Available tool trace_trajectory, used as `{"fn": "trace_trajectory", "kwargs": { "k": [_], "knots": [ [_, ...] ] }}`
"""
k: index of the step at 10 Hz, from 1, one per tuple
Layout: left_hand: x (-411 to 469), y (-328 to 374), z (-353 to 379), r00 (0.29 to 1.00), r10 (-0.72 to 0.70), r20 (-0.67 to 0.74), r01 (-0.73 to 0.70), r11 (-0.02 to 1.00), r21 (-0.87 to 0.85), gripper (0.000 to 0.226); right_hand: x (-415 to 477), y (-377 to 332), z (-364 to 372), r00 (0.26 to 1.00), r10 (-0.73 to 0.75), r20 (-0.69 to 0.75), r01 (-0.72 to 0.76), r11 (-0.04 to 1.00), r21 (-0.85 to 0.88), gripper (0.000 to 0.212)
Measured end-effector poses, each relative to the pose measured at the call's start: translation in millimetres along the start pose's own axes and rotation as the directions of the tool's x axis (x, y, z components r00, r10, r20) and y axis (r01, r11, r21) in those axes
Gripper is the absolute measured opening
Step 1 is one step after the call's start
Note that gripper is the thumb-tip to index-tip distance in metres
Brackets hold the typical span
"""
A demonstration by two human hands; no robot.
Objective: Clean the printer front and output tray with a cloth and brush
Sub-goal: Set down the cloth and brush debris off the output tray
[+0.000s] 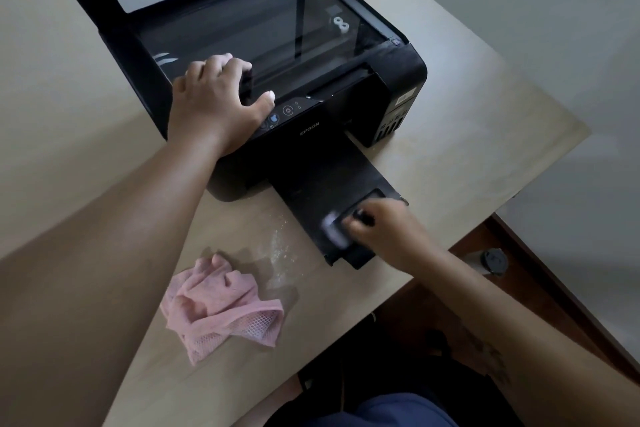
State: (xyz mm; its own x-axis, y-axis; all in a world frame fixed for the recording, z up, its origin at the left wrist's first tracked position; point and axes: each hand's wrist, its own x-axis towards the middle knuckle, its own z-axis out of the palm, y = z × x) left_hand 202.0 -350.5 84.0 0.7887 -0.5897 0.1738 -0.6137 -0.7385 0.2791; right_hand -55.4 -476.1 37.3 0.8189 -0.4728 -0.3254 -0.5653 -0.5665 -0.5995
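Note:
A black printer [311, 139] stands on a light wooden table [450, 135] with its scanner lid raised. Its output tray [311, 191] is pulled out toward me. My left hand [214, 104] lies flat on the printer's front left corner, fingers spread over the scanner glass edge and control panel. My right hand [384, 229] is closed on a small brush [334, 227], whose blurred pale bristles touch the near end of the tray. A crumpled pink cloth [221, 308] lies on the table to the left of the tray, apart from both hands.
Pale dust [280, 253] is scattered on the table between the cloth and the tray. The table edge runs diagonally at the lower right, with a dark floor below. A small dark object [493, 262] sits on the floor past the edge.

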Motion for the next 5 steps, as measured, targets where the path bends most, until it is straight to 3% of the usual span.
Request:
{"fn": "trace_trajectory", "kwargs": {
  "k": [1,2,3,4,5],
  "knots": [
    [0.6,0.2,-0.1,1.000,0.005,0.000,-0.005,1.000,-0.002,0.063,3.0,2.6,-6.0,0.998,0.065,-0.006,-0.065,0.997,0.045,0.029],
    [0.8,-0.9,0.1,1.000,0.005,-0.002,-0.005,1.000,0.003,0.064,3.9,11.7,-19.4,0.921,0.112,-0.374,-0.140,0.989,-0.049,0.027],
    [0.7,0.1,0.2,1.000,0.004,0.000,-0.004,1.000,0.001,0.064,-8.6,-11.1,12.4,0.990,-0.128,0.066,0.136,0.981,-0.138,0.023],
    [-0.6,0.3,-0.1,1.000,0.005,-0.002,-0.005,1.000,-0.002,0.063,0.8,-7.9,0.8,1.000,-0.003,-0.001,0.003,0.996,0.087,0.034],
    [-0.3,0.0,-1.1,1.000,0.009,-0.004,-0.008,1.000,0.004,0.064,12.2,7.8,-20.4,0.909,0.179,-0.377,-0.173,0.984,0.048,0.033]
  ]
}}
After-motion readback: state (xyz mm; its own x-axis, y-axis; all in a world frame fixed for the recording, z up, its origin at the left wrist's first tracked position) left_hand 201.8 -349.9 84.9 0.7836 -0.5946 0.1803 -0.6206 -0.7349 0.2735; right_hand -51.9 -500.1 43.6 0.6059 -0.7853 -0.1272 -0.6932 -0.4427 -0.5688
